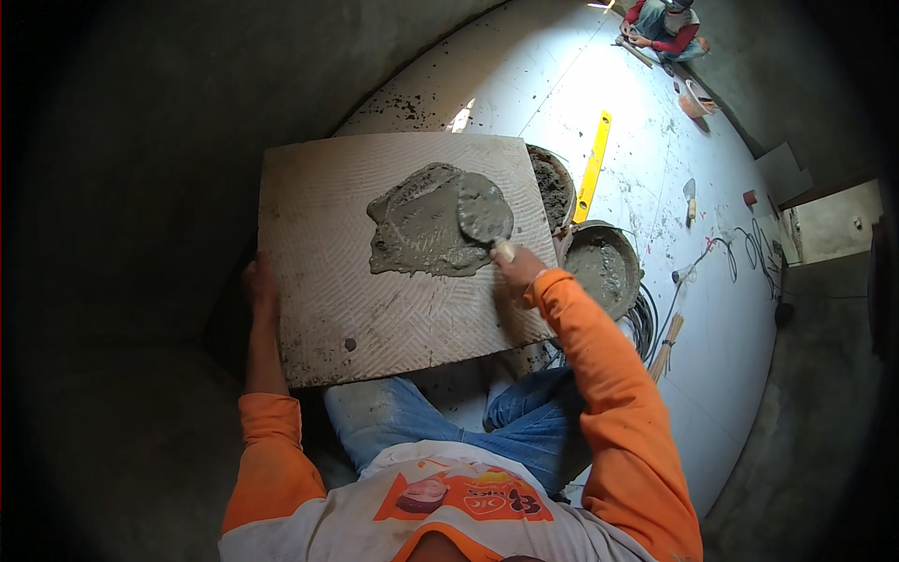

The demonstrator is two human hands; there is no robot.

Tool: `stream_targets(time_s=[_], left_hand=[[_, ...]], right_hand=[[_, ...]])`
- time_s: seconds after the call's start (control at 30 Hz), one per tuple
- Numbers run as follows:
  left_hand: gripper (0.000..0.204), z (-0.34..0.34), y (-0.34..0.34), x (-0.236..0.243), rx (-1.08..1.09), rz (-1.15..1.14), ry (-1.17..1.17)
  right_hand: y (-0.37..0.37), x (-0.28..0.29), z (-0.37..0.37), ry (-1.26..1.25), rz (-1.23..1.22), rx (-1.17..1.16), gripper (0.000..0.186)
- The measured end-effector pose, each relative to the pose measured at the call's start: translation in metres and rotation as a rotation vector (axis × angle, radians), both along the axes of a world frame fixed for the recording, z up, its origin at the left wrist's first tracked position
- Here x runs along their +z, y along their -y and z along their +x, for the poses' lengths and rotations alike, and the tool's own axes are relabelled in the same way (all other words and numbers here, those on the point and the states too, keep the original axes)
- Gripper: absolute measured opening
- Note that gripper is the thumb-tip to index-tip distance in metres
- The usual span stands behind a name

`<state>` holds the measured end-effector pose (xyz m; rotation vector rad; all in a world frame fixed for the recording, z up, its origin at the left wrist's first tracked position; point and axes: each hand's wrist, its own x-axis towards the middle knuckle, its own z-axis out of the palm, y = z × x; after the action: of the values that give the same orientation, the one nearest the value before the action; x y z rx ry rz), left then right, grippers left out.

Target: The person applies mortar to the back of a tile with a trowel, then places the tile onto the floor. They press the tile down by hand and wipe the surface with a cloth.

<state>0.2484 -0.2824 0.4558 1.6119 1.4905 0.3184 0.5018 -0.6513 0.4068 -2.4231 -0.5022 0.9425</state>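
Observation:
A large square tile (318, 206), its ridged back facing up, lies over my lap. My left hand (262, 286) grips the tile's left edge, the fingers partly hidden beneath it. Wet grey mortar (412, 229) is spread in an uneven patch over the tile's upper middle. My right hand (521, 270) is closed round the pale handle of a round-bladed trowel (485, 208), whose mortar-coated blade rests on the right side of the patch. One small blob of mortar (350, 345) sits near the tile's lower left.
Right of the tile stand a bucket of wet mortar (604, 272) and a bucket of dark mix (551, 187). Beyond lie a yellow spirit level (593, 169), a pointed trowel (691, 201), a brush-like bundle (667, 347) and cables (763, 253). Another person (667, 28) crouches far right near an orange bucket (696, 100).

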Motion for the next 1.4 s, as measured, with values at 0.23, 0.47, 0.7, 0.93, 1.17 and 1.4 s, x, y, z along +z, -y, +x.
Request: stream_targets(time_s=[0.23,0.47,0.7,0.93,1.17,1.4], left_hand=[[0.057,-0.019,-0.013,-0.006,-0.069,0.038,0.097],[0.059,0.004,0.019,0.004,0.029,0.088,0.037],[0.058,-0.019,-0.014,-0.013,0.095,0.063,0.083],[0.058,-0.023,-0.018,-0.025,-0.014,0.076,0.043],[0.059,-0.018,-0.015,0.007,0.054,0.075,-0.056],[0.059,-0.051,-0.036,-0.041,0.069,0.082,0.021]], right_hand=[[0.006,0.074,-0.075,0.035,-0.061,0.169,0.052],[0.004,0.035,-0.031,0.205,-0.113,-0.067,0.055],[0.021,0.061,-0.060,0.112,-0.145,0.176,0.057],[-0.060,0.035,-0.027,0.031,-0.026,-0.068,0.056],[-0.045,0.043,-0.052,0.087,-0.070,0.179,0.059],[-0.062,0.062,-0.096,0.080,-0.112,0.285,0.057]])
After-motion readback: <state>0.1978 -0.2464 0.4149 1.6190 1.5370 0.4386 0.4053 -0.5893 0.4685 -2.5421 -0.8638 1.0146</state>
